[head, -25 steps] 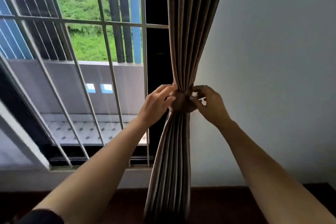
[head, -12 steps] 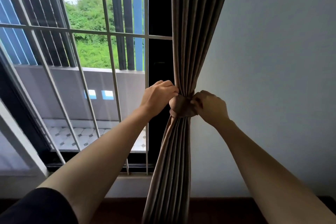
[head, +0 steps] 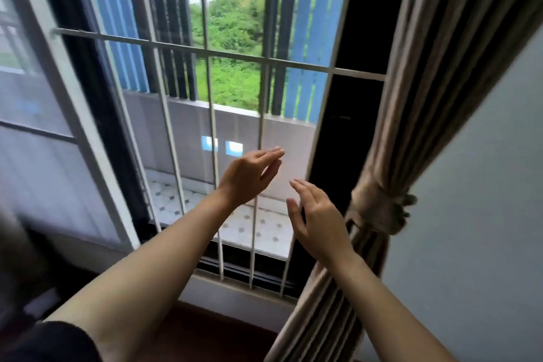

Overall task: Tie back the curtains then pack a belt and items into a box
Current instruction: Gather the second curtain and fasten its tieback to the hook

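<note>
Both hands have let go of the knot since half a second ago and swung left toward the window bars (head: 211, 138). My left hand (head: 249, 176) and right hand (head: 316, 220) hang open, holding nothing. To my right, the curtain (head: 435, 91) stays bunched by its tie (head: 379, 209) against the wall. If that knot is loose, the fabric's weight could slip it free.

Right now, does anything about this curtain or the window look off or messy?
Nothing stands out. The curtain is gathered and cinched by a knotted tieback beside the wall. The window bars look straight and intact. Both the left hand and right hand are open, off the fabric.
</note>
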`<state>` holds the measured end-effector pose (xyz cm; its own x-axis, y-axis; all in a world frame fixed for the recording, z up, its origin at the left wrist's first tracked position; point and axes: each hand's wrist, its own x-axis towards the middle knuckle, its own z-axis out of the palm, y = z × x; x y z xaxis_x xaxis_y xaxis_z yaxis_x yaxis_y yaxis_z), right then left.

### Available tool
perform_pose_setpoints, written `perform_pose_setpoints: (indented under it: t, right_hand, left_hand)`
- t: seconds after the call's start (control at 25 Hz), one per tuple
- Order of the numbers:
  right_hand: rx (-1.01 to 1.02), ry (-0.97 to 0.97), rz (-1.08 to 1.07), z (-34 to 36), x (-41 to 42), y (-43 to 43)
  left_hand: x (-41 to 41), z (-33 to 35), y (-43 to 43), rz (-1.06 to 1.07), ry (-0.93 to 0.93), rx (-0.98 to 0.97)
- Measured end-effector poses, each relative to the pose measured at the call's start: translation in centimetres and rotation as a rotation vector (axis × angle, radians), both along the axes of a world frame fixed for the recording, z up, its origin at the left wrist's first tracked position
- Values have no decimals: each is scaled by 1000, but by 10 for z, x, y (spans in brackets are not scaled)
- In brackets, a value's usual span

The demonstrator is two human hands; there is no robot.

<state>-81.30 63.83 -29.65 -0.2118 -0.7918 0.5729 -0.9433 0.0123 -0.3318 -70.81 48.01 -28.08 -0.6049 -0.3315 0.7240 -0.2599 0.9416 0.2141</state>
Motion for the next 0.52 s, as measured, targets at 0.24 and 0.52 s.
perform_pose_setpoints:
  t: [0.24,0.52]
  right_hand:
    - [245,52,217,6,83,-133]
    - [209,76,495,37,247,-272]
  left_hand:
    - [143,2,-103,405,-369,224]
    - [318,39,-168,799,-383,266]
